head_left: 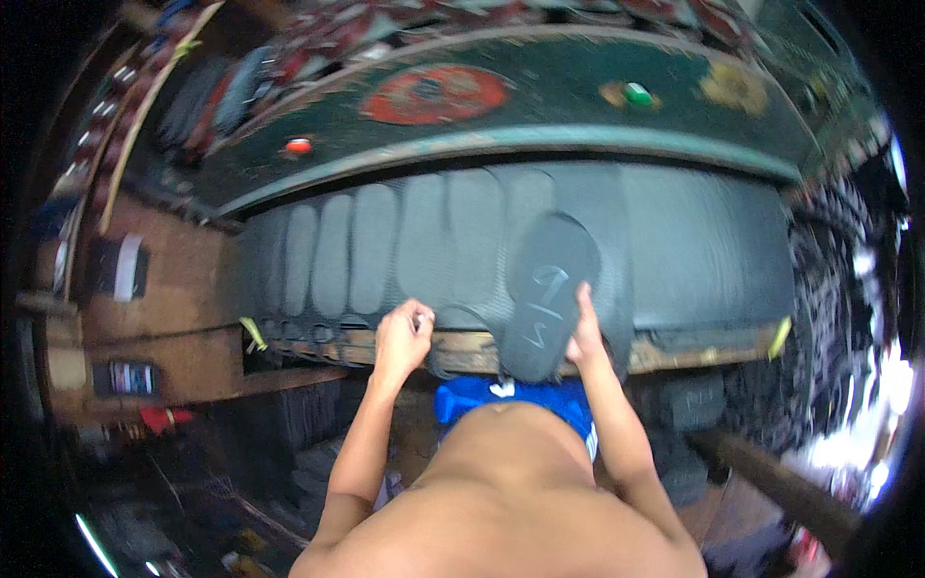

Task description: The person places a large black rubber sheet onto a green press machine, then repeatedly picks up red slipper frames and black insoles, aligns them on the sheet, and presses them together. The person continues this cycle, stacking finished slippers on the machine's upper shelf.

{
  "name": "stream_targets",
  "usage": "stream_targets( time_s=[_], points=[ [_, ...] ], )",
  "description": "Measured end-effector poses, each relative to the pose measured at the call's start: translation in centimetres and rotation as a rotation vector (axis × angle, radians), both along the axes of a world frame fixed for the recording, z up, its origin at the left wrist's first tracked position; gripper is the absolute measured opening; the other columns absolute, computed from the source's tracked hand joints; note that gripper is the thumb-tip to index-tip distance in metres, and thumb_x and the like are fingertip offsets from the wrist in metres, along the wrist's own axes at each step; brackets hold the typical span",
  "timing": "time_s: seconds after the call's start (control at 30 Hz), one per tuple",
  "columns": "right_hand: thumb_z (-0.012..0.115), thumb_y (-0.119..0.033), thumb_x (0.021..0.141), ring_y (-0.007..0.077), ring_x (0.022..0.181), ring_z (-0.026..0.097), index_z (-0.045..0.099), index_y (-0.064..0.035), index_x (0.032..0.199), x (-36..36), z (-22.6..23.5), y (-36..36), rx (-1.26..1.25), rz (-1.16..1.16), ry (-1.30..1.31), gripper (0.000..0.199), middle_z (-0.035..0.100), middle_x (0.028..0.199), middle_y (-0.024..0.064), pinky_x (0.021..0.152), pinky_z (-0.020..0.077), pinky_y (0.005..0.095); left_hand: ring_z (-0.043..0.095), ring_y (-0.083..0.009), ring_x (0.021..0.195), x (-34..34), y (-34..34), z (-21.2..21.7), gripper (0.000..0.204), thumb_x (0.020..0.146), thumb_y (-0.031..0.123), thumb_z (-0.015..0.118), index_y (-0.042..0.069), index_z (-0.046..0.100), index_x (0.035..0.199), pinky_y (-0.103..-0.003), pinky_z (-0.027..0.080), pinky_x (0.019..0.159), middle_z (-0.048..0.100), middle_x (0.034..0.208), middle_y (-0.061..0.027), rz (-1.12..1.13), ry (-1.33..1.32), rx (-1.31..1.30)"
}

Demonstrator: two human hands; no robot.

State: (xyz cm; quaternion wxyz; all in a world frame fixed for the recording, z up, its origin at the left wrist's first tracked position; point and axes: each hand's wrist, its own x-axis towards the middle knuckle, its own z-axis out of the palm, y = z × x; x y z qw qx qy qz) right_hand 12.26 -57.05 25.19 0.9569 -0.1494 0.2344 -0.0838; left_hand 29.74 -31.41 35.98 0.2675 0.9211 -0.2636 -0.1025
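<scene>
In my right hand is a dark shoe-sole template with pale handwritten marks on its face. My thumb lies along its right edge, and the other fingers are mostly hidden behind it. The template is held over a wide dark rubber sheet, covering part of it. Several sole-shaped outlines run side by side across the sheet's left and middle parts. My left hand is closed in a pinch near the sheet's front edge, around something small and whitish that I cannot make out.
Behind the sheet stands a dark green board with a red oval patch. A wooden surface at the left bears a phone-like dark object. Dark scraps pile up at the right. Yellow ties mark the wooden front edge.
</scene>
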Motion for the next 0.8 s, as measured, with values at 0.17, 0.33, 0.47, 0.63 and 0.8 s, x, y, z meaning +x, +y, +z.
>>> stream_targets(
  time_s=[0.17, 0.33, 0.47, 0.63, 0.8],
  points=[
    [0.047, -0.069, 0.099, 0.0373, 0.13, 0.057, 0.046, -0.0035, 0.15, 0.0, 0.0, 0.0, -0.016, -0.018, -0.095, 0.083, 0.057, 0.145, 0.019, 0.11, 0.0458, 0.0515, 0.072, -0.0412, 0.09, 1.2, 5.5, -3.5, 0.021, 0.092, 0.017, 0.058, 0.012, 0.078, 0.095, -0.054, 0.057, 0.082, 0.074, 0.091, -0.0207, -0.027, 0.072, 0.325],
    [0.049, -0.072, 0.096, 0.0426, 0.131, 0.055, 0.042, -0.0021, 0.152, 0.2, 0.4, 0.0, -0.098, -0.005, -0.135, 0.09, 0.055, 0.145, 0.0228, 0.111, 0.0452, 0.0551, 0.071, -0.0442, 0.096, 0.6, 5.4, -3.8, 0.027, 0.094, 0.028, 0.062, 0.007, 0.076, 0.106, -0.057, 0.055, 0.085, 0.072, 0.099, -0.0257, -0.105, 0.096, 0.249],
    [0.051, -0.073, 0.094, 0.0452, 0.129, 0.057, 0.042, -0.0016, 0.151, 0.2, 0.5, 0.1, -0.124, -0.022, -0.128, 0.092, 0.056, 0.144, 0.024, 0.109, 0.0467, 0.0569, 0.071, -0.0393, 0.102, 6.7, 5.6, 4.0, 0.039, 0.096, 0.037, 0.063, 0.006, 0.072, 0.117, -0.048, 0.056, 0.09, 0.074, 0.105, -0.021, -0.069, 0.066, 0.089],
    [0.052, -0.071, 0.095, 0.0465, 0.125, 0.059, 0.043, -0.0006, 0.15, 0.4, 0.6, 0.1, -0.123, -0.005, -0.201, 0.09, 0.058, 0.14, 0.0287, 0.106, 0.0487, 0.0575, 0.069, -0.0316, 0.093, 25.3, 2.0, 17.3, 0.045, 0.088, 0.017, 0.073, 0.002, 0.06, 0.129, -0.042, 0.055, 0.084, 0.068, 0.101, -0.0186, 0.102, -0.548, -0.601],
    [0.053, -0.07, 0.095, 0.0491, 0.122, 0.06, 0.042, 0.0009, 0.15, 0.5, 0.8, 0.7, -0.178, -0.094, -0.135, 0.09, 0.057, 0.139, 0.0298, 0.103, 0.0481, 0.0653, 0.044, -0.0451, 0.139, 43.4, -1.9, 25.5, 0.093, 0.079, 0.05, 0.083, 0.009, 0.04, 0.151, -0.059, 0.041, 0.112, 0.042, 0.15, -0.0252, 0.419, -0.599, -0.067]
  ],
)
